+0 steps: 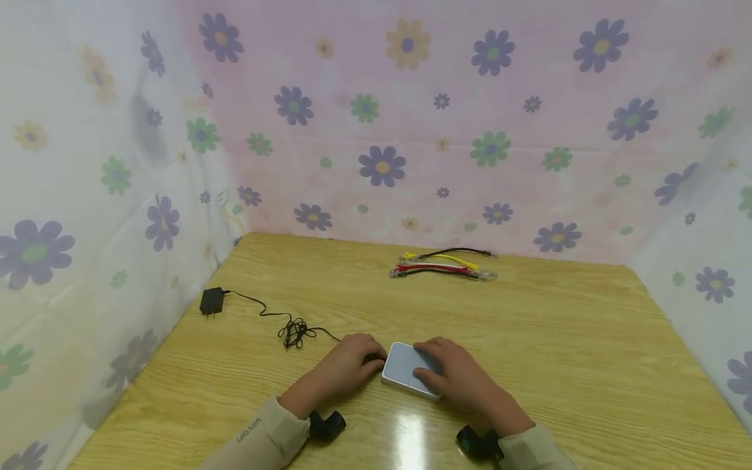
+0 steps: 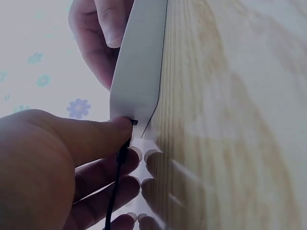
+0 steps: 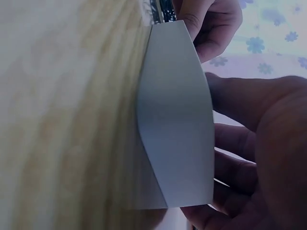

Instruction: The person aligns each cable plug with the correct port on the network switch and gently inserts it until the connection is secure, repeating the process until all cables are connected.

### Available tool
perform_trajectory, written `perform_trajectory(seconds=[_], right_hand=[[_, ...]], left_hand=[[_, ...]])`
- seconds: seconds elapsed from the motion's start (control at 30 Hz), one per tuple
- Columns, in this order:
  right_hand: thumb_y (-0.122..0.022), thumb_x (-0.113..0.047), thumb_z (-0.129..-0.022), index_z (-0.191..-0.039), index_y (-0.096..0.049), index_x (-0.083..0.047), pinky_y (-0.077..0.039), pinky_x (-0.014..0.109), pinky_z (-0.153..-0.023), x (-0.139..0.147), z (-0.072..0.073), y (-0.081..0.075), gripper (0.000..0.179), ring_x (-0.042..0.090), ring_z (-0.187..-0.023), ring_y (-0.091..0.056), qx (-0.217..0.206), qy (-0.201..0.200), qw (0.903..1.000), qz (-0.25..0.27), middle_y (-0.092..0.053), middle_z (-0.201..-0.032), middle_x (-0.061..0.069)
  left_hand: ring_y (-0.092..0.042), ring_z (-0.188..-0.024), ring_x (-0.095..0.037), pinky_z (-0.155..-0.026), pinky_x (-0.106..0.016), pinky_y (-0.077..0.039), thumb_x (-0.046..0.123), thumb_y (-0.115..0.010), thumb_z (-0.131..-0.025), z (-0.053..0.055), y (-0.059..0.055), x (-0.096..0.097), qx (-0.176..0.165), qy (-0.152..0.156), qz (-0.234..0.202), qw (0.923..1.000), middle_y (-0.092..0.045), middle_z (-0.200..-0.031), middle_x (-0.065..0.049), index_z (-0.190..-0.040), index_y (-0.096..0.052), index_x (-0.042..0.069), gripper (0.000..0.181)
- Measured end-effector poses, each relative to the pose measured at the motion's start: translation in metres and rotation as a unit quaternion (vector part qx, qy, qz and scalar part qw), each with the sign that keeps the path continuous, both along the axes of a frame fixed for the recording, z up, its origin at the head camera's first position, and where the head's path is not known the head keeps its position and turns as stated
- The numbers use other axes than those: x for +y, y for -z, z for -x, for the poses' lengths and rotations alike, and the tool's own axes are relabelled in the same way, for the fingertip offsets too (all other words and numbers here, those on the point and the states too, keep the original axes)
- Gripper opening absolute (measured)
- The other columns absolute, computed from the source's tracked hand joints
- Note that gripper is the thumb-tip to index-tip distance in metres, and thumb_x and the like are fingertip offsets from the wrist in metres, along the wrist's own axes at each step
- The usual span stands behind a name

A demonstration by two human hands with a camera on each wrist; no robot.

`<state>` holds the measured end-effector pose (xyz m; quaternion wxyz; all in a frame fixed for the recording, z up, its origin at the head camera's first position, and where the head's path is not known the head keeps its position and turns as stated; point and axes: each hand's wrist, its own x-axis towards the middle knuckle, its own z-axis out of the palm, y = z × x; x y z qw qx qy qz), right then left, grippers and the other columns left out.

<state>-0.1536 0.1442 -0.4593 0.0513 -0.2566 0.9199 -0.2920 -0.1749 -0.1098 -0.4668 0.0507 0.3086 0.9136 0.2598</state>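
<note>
A yellowish wood-grain worktop [image 1: 558, 326] is boxed in by pale flower-print sheets [image 1: 341, 72]. Toward its near side, a flat white box with rounded corners [image 1: 403, 364] is gripped by the right hand [image 1: 461, 375], while a slim black cable plug [image 2: 122, 153] is pinched by the left hand [image 1: 351, 360] right by the box's end. That plug's only really shown by the left wrist cam; the black two-prong power adapter [image 1: 211, 301] is only caught from the head.

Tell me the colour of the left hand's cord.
The cord is black, shown best in the left wrist view.
</note>
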Motion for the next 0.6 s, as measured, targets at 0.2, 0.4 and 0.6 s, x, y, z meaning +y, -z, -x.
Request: perform_trajectory(seconds=[0.2,0.4,0.6], right_hand=[[-0.067,-0.039,-0.088,-0.126,-0.063,-0.013,-0.049,0.04,-0.084,-0.004,0.006,-0.003,0.046,0.018,-0.102,-0.061,-0.012,0.012,0.9999,0.0,-0.064,-0.115,0.001],[-0.068,-0.042,-0.087,-0.122,-0.066,-0.013,-0.047,0.034,-0.074,-0.01,0.013,-0.004,0.045,0.012,-0.09,-0.059,-0.033,0.028,0.9991,0.0,-0.065,-0.106,-0.001],[-0.07,-0.039,-0.086,-0.116,-0.07,-0.013,-0.044,0.025,-0.065,-0.018,0.019,-0.002,0.04,0.007,-0.072,-0.053,-0.052,0.035,0.9977,0.024,-0.064,-0.09,-0.005]], left_hand=[[-0.058,-0.095,-0.009,-0.089,-0.038,-0.044,0.026,-0.059,-0.095,0.003,0.0,0.001,0.023,-0.012,0.021,0.9995,-0.066,-0.099,0.01,-0.105,-0.073,0.024,0.017],[-0.059,-0.101,-0.015,-0.091,-0.038,-0.045,0.019,-0.057,-0.096,0.008,-0.005,0.004,0.045,-0.011,0.031,0.9985,-0.067,-0.103,0.004,-0.106,-0.072,0.018,0.018],[-0.059,-0.109,-0.017,-0.096,-0.038,-0.046,0.017,-0.051,-0.099,0.009,-0.008,0.004,0.045,-0.029,0.03,0.9981,-0.066,-0.11,0.002,-0.11,-0.071,0.017,0.023]])
